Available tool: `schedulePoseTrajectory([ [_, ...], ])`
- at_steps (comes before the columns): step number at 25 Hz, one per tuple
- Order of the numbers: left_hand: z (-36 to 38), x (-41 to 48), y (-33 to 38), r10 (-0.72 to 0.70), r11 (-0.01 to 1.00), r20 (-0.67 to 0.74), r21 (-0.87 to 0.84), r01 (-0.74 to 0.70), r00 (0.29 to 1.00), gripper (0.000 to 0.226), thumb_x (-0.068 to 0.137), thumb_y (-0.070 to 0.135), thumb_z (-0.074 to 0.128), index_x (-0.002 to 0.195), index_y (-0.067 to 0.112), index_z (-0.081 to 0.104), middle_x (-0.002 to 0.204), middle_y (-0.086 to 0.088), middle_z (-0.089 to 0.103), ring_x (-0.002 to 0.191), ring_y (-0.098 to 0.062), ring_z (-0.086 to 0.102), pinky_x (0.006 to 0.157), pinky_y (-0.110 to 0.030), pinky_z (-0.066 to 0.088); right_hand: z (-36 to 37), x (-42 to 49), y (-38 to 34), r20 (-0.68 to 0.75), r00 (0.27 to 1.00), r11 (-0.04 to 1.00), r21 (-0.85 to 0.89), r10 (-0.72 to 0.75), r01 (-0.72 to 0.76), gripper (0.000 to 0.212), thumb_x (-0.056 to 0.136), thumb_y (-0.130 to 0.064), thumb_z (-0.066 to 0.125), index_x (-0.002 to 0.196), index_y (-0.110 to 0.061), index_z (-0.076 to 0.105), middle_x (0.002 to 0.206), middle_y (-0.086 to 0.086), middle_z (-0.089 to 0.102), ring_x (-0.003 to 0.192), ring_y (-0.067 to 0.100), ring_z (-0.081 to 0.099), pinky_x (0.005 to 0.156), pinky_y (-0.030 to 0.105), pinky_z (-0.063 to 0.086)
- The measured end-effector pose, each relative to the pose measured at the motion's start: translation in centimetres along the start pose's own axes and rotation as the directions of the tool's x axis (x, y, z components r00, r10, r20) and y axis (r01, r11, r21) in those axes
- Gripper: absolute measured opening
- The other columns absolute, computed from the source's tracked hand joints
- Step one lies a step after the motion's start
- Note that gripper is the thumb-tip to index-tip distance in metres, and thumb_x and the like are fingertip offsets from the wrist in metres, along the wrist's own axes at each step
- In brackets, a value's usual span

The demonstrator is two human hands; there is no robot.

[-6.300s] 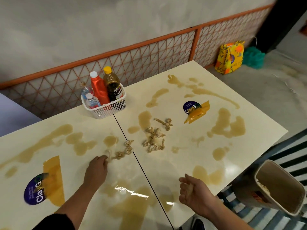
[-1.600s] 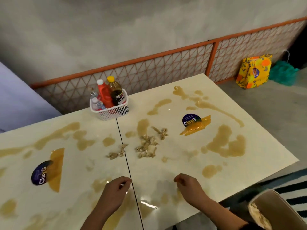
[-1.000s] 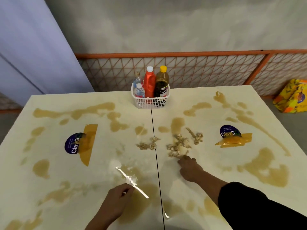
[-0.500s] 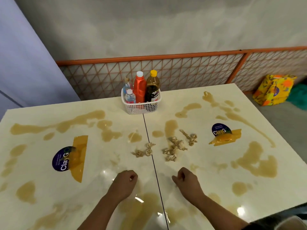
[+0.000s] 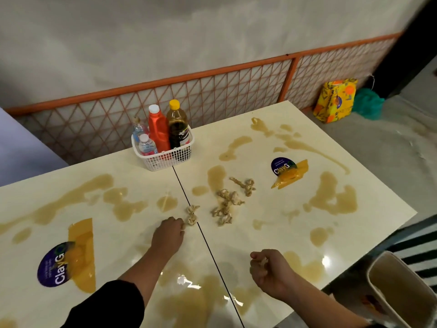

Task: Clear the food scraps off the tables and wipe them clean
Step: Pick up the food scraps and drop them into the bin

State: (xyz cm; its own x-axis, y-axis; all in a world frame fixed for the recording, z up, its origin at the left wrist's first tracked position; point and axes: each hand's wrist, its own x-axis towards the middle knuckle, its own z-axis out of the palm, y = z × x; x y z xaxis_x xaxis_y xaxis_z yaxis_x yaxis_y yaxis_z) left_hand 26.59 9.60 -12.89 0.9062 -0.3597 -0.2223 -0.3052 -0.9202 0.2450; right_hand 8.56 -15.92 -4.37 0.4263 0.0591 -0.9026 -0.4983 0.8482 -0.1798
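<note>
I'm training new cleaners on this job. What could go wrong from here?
1. The right hand grips scraps over the table, apart from the bin; bits may fall to the floor on the way across.
2. The left hand is at the clump beside the seam; a sweep could push bits into that gap.
3. The sleeve lies near the puddles and may drag through them.
</note>
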Motion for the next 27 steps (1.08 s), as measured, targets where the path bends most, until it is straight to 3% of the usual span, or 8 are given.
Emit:
schedulePoseTrajectory([
  [7,0.9,-0.5,-1.2,-0.010,0.996,-0.098,-0.085,0.002,0.995,0.012,0.094,0.021,0.059,0.099,0.014,0.068,0.103,-0.006,0.059,0.099,-0.027,0.058,0.076,-0.036,0.051,0.4,-0.3,1.0,0.001,1.000,0.999,0.042,0.009,-0.009,0.021,0.099,0.005,0.043,0.111,0.009,0.060,0.078,0.020,0.064,0.037,0.015,0.046,0.033,0.020,0.045],
  [11,0.3,-2.6,-0.7,-0.216,0.863,-0.145,-0.492,0.119,0.966,0.006,0.092,0.011,0.061,0.091,0.010,0.066,0.091,-0.002,0.063,0.089,-0.027,0.061,0.077,-0.033,0.048,0.8,0.1,1.6,0.047,0.999,1.000,0.012,0.015,-0.015,0.022,0.107,-0.014,0.043,0.109,0.001,0.060,0.060,0.006,0.050,0.035,0.009,0.040,0.031,0.017,0.039],
  [12,0.0,-3.4,-0.2,-0.307,0.717,-0.044,-0.667,0.200,0.951,0.007,0.093,0.010,0.060,0.089,0.011,0.065,0.088,-0.002,0.066,0.086,-0.027,0.064,0.076,-0.034,0.051,0.9,0.2,1.6,0.037,0.999,0.999,-0.023,0.025,-0.024,0.025,0.107,-0.019,0.044,0.101,-0.002,0.061,0.056,0.002,0.042,0.035,0.009,0.034,0.030,0.017,0.035],
  [14,-0.4,-4.9,0.8,-0.416,0.192,0.252,-0.915,0.355,0.874,0.012,0.096,0.006,0.054,0.093,0.009,0.065,0.087,-0.010,0.070,0.080,-0.029,0.068,0.074,-0.038,0.057,1.2,0.4,1.6,0.004,0.999,0.996,-0.066,0.053,-0.052,0.037,0.104,-0.030,0.050,0.072,-0.010,0.053,0.055,-0.003,0.025,0.037,0.011,0.026,0.031,0.018,0.028],
  [16,-0.9,-6.4,1.5,-0.361,-0.289,0.492,-0.867,0.406,0.792,0.018,0.095,0.002,0.045,0.094,0.003,0.063,0.081,-0.014,0.065,0.069,-0.025,0.061,0.066,-0.036,0.055,1.6,0.2,1.7,-0.031,0.999,0.992,-0.119,0.038,-0.041,0.048,0.097,-0.034,0.061,0.059,-0.020,0.034,0.061,-0.004,0.015,0.041,0.012,0.020,0.034,0.018,0.025],
  [18,-1.5,-7.9,2.0,-0.259,-0.510,0.594,-0.754,0.414,0.761,0.018,0.089,0.002,0.040,0.084,0.003,0.057,0.073,-0.012,0.055,0.059,-0.021,0.050,0.054,-0.028,0.045,1.9,0.0,1.9,-0.042,0.999,0.984,-0.176,-0.007,-0.001,0.053,0.092,-0.031,0.067,0.060,-0.022,0.026,0.062,-0.003,0.013,0.043,0.013,0.021,0.035,0.020,0.029],
  [22,-2.2,-10.1,3.1,-0.149,-0.577,0.607,-0.694,0.430,0.780,0.013,0.078,0.018,0.046,0.070,0.008,0.050,0.064,-0.008,0.046,0.047,-0.017,0.037,0.044,-0.023,0.026,2.8,0.1,2.5,0.045,0.999,0.992,-0.123,-0.023,0.028,0.039,0.101,-0.029,0.057,0.067,-0.013,0.046,0.057,0.001,0.029,0.043,0.016,0.037,0.043,0.026,0.049],
  [27,-2.2,-10.5,4.6,-0.148,-0.428,0.621,-0.742,0.516,0.770,0.029,0.099,0.025,0.055,0.076,0.006,0.055,0.060,-0.003,0.044,0.045,-0.012,0.033,0.039,-0.022,0.024,3.2,-0.1,3.0,0.086,0.994,0.982,-0.171,-0.063,0.077,0.026,0.108,-0.007,0.039,0.118,0.007,0.059,0.062,0.009,0.043,0.046,0.016,0.046,0.054,0.029,0.057],
])
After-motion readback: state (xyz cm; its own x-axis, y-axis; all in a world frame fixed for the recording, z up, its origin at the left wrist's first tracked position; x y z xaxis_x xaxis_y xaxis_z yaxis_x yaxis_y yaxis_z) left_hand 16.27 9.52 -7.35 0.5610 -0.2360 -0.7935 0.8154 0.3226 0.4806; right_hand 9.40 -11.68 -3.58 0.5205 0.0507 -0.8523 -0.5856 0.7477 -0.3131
